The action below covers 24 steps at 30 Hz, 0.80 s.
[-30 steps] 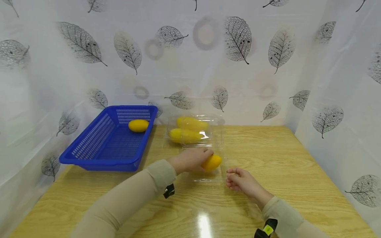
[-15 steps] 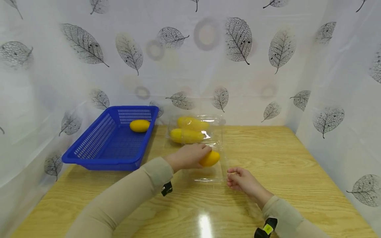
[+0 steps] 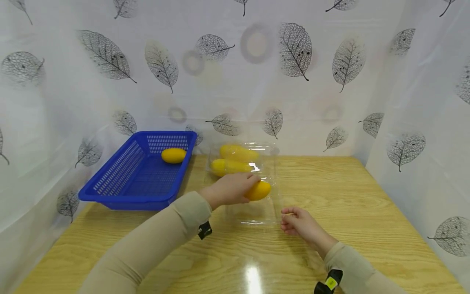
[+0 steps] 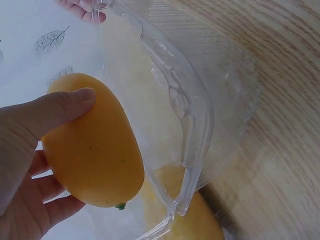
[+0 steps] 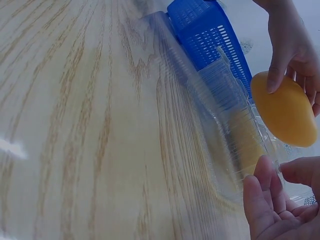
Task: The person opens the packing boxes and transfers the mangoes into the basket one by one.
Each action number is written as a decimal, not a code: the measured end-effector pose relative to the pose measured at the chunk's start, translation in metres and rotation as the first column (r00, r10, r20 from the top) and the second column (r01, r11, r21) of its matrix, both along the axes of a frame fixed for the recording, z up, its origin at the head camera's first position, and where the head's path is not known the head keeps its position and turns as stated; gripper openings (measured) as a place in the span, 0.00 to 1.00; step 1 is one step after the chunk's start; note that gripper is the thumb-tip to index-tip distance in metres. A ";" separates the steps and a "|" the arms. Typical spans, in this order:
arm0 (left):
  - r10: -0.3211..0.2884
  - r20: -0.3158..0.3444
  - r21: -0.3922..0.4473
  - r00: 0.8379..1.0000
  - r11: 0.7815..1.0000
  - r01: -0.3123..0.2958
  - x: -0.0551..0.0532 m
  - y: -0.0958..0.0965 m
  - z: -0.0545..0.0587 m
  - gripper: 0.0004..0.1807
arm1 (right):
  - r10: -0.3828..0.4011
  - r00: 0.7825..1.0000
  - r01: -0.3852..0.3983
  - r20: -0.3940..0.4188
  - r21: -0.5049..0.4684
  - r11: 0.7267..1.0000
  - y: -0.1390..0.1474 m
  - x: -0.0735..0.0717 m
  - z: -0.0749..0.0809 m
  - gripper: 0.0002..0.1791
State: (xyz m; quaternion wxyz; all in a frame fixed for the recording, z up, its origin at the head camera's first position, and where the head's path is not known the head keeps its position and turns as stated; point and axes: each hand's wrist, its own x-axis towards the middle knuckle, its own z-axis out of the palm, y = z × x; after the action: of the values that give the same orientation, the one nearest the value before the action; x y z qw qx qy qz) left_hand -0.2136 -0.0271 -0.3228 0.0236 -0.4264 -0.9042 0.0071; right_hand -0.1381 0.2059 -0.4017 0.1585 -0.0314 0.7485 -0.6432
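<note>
My left hand [image 3: 231, 188] grips an orange-yellow mango [image 4: 95, 145], thumb on one side and fingers behind it. A small green stem nub shows at the mango's end. It hangs over the front part of a clear plastic clamshell box [image 3: 251, 222]. Two more mangoes [image 3: 238, 152] show through the plastic at the back of that box. At the box's front right corner, my right hand [image 3: 299, 223] pinches the rim between thumb and fingers [image 5: 262, 187].
To the left stands a blue plastic basket [image 3: 128, 199] with slotted walls, one mango [image 3: 174, 155] lying at its far right end. All of it rests on a wooden table [image 3: 330, 183]. A leaf-patterned curtain [image 3: 227, 94] hangs behind and at both sides.
My left hand has lifted the mango a little, up and away from the front of the box. My right hand has stayed at the box's corner.
</note>
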 end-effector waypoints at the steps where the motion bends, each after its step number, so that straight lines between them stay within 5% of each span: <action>1: -0.001 -0.005 -0.002 1.000 1.000 0.001 0.000 0.000 0.001 0.35 | 0.003 1.000 -0.003 -0.003 0.000 1.000 0.000 0.000 0.000 0.22; 24: -0.011 -0.044 0.017 0.999 1.000 0.012 0.003 -0.003 0.025 0.35 | 0.003 1.000 -0.003 -0.006 0.024 1.000 0.000 0.001 0.002 0.21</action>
State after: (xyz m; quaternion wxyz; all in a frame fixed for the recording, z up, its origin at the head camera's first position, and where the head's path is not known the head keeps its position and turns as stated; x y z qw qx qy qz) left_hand -0.2102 -0.0300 -0.2974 0.0470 -0.4310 -0.9011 0.0084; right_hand -0.1366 0.2059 -0.3992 0.1575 -0.0329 0.7565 -0.6339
